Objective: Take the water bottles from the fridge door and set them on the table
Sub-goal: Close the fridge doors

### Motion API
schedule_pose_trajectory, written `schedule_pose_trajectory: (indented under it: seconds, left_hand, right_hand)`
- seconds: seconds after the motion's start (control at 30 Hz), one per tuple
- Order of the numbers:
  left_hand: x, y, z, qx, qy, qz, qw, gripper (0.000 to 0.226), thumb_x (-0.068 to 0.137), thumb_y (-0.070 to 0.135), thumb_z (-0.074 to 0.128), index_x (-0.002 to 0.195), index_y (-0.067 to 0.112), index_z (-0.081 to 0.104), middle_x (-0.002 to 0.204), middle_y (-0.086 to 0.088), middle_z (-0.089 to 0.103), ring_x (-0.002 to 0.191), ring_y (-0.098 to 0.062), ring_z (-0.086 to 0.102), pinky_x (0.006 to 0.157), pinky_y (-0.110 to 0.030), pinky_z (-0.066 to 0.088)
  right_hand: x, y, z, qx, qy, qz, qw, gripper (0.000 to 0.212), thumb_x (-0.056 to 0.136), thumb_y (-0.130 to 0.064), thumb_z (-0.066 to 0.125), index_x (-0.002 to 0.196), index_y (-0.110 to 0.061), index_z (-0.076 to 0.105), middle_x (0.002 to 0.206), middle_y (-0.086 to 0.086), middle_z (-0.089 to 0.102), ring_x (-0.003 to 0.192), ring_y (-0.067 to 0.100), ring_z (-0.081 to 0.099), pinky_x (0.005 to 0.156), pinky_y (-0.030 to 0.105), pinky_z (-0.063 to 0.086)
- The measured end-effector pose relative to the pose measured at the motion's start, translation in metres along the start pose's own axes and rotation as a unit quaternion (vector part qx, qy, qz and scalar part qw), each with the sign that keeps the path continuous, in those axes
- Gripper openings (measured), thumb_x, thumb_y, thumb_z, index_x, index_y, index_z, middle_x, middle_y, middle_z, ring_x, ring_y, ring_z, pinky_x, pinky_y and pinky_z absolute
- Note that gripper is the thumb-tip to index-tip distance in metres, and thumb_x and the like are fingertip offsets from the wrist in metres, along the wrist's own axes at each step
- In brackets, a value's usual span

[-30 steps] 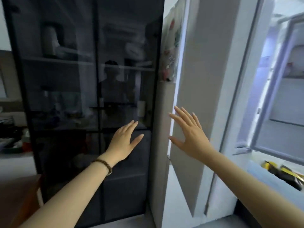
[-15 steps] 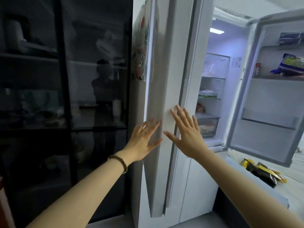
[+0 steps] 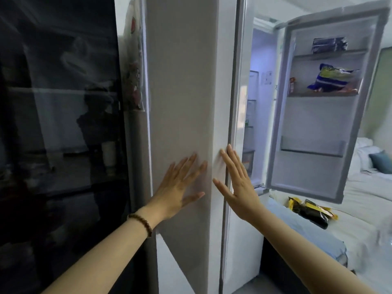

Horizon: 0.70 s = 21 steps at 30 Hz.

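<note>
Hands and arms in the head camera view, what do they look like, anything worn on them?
Both forearms are bare, with no sleeves in view. The left hand has a bracelet of dark brown round beads at its wrist. The right hand shows no bracelet, watch or glove. No rings are visible on either hand.

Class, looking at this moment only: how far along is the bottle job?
Done: the right fridge door stands open, holding only packets. In hand: the left hand and right hand, both open and empty, lie against the left fridge door. Left: no bottle is visible or moved yet.
</note>
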<state>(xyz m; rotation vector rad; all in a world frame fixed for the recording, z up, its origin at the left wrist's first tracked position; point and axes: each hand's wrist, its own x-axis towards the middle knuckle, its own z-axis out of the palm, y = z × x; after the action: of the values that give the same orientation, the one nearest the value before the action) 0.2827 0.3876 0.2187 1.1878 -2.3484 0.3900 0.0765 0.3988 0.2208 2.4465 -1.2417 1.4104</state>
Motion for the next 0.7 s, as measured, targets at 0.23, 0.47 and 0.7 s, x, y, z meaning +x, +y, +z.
schedule_pose_trajectory:
  seconds: [0.23, 0.47, 0.7]
  left_hand:
    - [0.081, 0.003, 0.051, 0.037, 0.049, 0.034, 0.998, 0.07, 0.089, 0.063, 0.021, 0.138, 0.045, -0.024, 0.149, 0.017, -0.032, 0.141, -0.011, -0.024, 0.116, -0.042, -0.012]
    - [0.165, -0.004, 0.117, 0.093, 0.143, -0.017, 0.985, 0.069, 0.09, 0.06, 0.022, 0.145, 0.036, -0.013, 0.154, 0.011, -0.025, 0.144, -0.021, -0.011, 0.115, -0.045, -0.006]
    - [0.244, -0.008, 0.174, 0.13, 0.163, -0.104, 0.972, 0.062, 0.093, 0.059, 0.018, 0.146, 0.036, -0.006, 0.156, 0.0, 0.002, 0.141, -0.029, 0.009, 0.113, -0.049, 0.008]
  right_hand:
    - [0.019, 0.075, -0.011, 0.053, 0.02, 0.054, 0.997, 0.07, 0.09, -0.055, 0.041, 0.145, -0.045, -0.001, 0.155, -0.026, -0.005, 0.142, -0.008, -0.001, 0.114, 0.019, 0.009]
    - [0.057, 0.175, -0.012, 0.13, 0.011, 0.048, 0.99, 0.075, 0.092, -0.033, 0.054, 0.138, -0.053, -0.002, 0.155, -0.026, -0.001, 0.141, -0.011, 0.001, 0.11, 0.003, 0.008]
    - [0.112, 0.285, -0.001, 0.224, -0.057, 0.023, 0.973, 0.074, 0.094, -0.026, 0.053, 0.144, -0.043, 0.001, 0.158, -0.017, 0.005, 0.144, -0.004, 0.007, 0.12, 0.032, 0.014]
